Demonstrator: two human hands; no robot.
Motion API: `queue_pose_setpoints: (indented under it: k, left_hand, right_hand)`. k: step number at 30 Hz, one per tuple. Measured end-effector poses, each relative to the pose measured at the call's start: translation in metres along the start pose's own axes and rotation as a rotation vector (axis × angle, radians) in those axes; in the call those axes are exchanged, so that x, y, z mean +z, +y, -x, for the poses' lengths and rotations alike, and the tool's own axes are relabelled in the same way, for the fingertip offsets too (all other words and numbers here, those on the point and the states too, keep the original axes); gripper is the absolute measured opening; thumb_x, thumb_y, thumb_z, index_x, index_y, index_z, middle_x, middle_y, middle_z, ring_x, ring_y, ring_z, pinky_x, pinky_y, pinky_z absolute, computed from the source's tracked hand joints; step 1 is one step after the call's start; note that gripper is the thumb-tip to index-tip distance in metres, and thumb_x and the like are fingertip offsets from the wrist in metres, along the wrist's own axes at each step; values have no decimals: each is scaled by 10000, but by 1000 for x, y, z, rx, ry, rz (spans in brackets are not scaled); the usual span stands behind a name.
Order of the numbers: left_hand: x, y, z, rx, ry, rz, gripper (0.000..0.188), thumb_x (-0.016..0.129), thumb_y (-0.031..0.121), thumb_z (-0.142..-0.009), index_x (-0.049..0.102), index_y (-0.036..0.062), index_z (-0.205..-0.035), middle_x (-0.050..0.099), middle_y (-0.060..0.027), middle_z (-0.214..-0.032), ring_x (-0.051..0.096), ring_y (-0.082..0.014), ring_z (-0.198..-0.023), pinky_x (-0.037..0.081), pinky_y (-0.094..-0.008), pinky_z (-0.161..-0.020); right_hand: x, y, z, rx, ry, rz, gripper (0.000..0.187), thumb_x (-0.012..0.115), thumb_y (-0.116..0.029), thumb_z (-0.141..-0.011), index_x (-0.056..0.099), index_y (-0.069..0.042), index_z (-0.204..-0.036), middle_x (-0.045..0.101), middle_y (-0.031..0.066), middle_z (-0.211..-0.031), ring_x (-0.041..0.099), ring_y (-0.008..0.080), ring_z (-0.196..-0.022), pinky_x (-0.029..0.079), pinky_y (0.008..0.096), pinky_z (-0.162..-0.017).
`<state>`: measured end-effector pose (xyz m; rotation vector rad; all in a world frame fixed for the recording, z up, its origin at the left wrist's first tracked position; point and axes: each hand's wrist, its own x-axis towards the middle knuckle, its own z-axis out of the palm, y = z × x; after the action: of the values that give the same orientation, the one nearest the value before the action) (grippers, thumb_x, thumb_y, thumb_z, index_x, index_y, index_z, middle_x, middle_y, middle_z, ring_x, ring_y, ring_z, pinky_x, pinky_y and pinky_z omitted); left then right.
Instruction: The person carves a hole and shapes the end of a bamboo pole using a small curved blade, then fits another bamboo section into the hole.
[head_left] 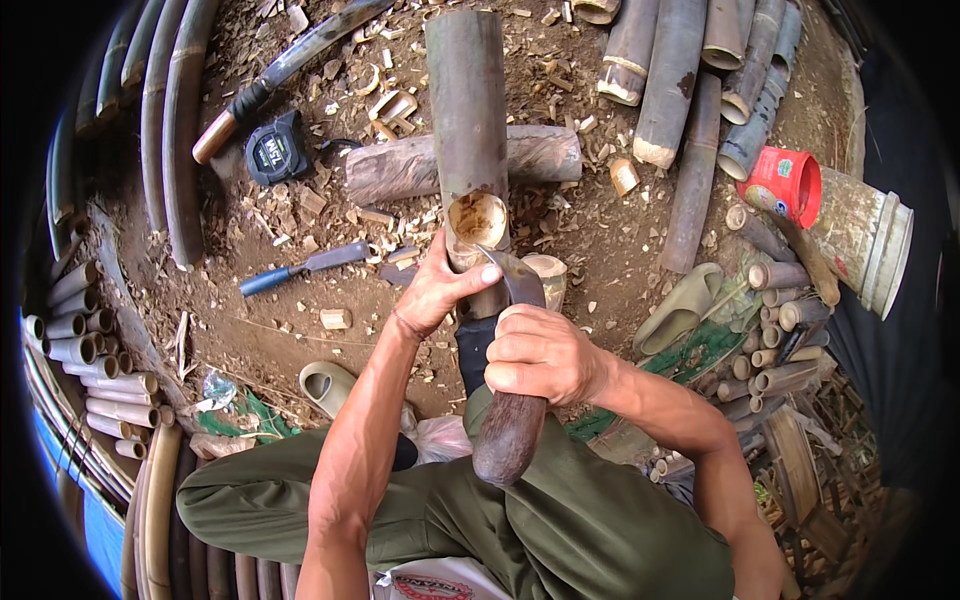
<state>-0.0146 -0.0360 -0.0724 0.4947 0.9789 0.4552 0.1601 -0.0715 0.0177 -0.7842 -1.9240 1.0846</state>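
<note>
In front of me, a thick grey-brown bamboo tube point(467, 110) points away from my lap, its near part cut into a pale, hollowed opening. My left hand point(440, 285) grips the tube's left side just below this opening, thumb stretched across the top and other fingers partly hidden. A knife point(526, 283) with a short curved blade and a thick dark wooden handle is clenched in my right hand point(540, 355). Its tip meets the near edge of the opening, close to my left thumb. Under the tube, a log point(395, 170) lies crosswise on the ground.
Leftward on the dirt lie a machete point(305, 68), a tape measure point(276, 148) and a blue-handled chisel-like tool point(305, 268). Bamboo poles point(185, 130) line the far left; cut tubes point(665, 85) lie far right. A red tub point(783, 188) and dirty white bucket point(862, 240) rest at right.
</note>
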Motion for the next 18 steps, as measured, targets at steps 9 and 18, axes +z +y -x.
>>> queue_pose_setpoints:
  k: [9, 18]
  left_hand:
    - [10, 0, -6, 44, 74, -69, 796, 860, 341, -754, 434, -3, -1332, 606, -92, -1175, 570, -179, -1084, 452, -334, -979]
    - [19, -5, -9, 62, 196, -117, 785, 903, 349, -691, 498, -53, -1230, 653, -122, -1109, 622, -201, -1024, 488, -341, -949]
  right_hand:
    - [-2, 11, 2, -14, -93, 151, 201, 622, -194, -691, 595, -58, -836, 451, 23, -718, 504, 213, -681, 432, 348, -655]
    - [-6, 15, 15, -73, -154, 192, 200, 646, -182, -658, 584, -67, -809, 494, 16, -750, 508, 182, -655, 465, 348, -676]
